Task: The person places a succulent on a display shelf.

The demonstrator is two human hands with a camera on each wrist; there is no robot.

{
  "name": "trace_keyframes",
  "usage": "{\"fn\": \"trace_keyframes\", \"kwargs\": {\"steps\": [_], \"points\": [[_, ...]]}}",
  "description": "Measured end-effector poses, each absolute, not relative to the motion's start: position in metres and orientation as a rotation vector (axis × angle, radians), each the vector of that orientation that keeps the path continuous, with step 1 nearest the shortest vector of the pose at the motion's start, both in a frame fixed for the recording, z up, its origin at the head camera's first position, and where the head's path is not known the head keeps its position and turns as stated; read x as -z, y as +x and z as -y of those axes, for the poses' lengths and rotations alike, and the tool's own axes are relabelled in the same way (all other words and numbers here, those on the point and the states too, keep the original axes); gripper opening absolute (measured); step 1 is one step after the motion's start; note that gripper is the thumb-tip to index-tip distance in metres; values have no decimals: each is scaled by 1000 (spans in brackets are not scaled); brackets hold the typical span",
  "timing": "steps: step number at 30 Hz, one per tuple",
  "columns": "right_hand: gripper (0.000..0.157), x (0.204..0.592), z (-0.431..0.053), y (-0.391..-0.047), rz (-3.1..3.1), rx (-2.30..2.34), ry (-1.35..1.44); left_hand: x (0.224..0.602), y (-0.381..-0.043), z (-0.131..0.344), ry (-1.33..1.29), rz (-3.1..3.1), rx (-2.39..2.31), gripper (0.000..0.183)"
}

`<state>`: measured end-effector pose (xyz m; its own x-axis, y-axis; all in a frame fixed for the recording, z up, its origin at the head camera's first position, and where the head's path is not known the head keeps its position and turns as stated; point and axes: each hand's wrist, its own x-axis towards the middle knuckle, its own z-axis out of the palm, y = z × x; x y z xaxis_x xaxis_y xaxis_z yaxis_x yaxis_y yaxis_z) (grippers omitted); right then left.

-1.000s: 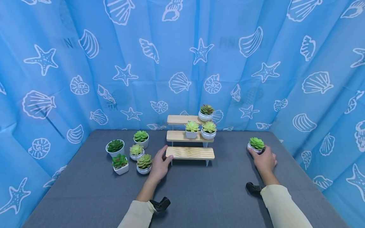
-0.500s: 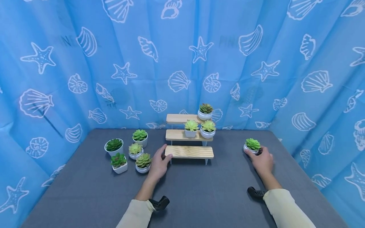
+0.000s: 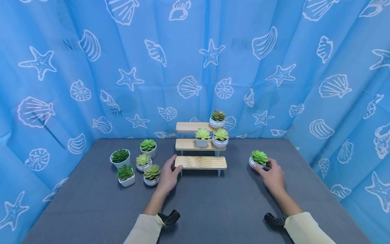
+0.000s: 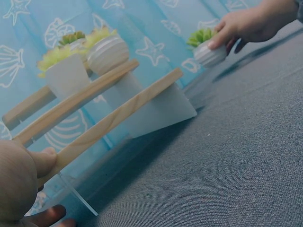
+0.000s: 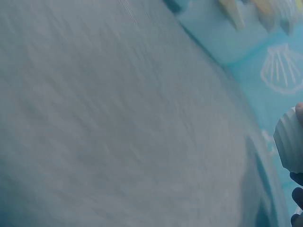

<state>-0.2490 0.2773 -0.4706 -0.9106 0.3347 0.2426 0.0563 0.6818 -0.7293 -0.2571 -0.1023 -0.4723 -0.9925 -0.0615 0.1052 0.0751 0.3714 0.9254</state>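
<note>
A three-tier wooden display stand with clear supports stands at the back middle. My left hand grips the left end of its lowest board, thumb on the board's edge in the left wrist view. To the right, my right hand holds a green potted succulent by its white ribbed pot, which hangs above the cloth with a shadow beneath. On the stand, a reddish-green succulent sits on the top board's right end. Two pale green succulents, one in a square pot and one in a round pot, share the middle board.
Left of my left hand stand several potted succulents, among them a dark green one, one in a square white pot and a pale one close to the hand. Grey cloth covers the table. A blue shell-patterned curtain hangs behind.
My right hand has carried the green succulent to the left, nearer the stand. My left hand keeps its grip on the lowest board. The head view has shifted slightly.
</note>
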Motion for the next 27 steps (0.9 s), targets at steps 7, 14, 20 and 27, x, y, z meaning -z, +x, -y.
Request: {"fn": "trace_keyframes", "kwargs": {"steps": [7, 14, 20, 27], "points": [[67, 461, -253, -235, 2539, -1117, -196, 472, -256, 103, -24, 2496, 1677, 55], [67, 454, -230, -228, 2547, -1186, -131, 471, -256, 101, -36, 2496, 1702, 55], [64, 450, -209, -227, 2529, -1266, -54, 473, -258, 103, -38, 2502, 1678, 55], [62, 449, -192, -229, 2506, -1298, 22, 471, -257, 103, -25, 2498, 1675, 55]]}}
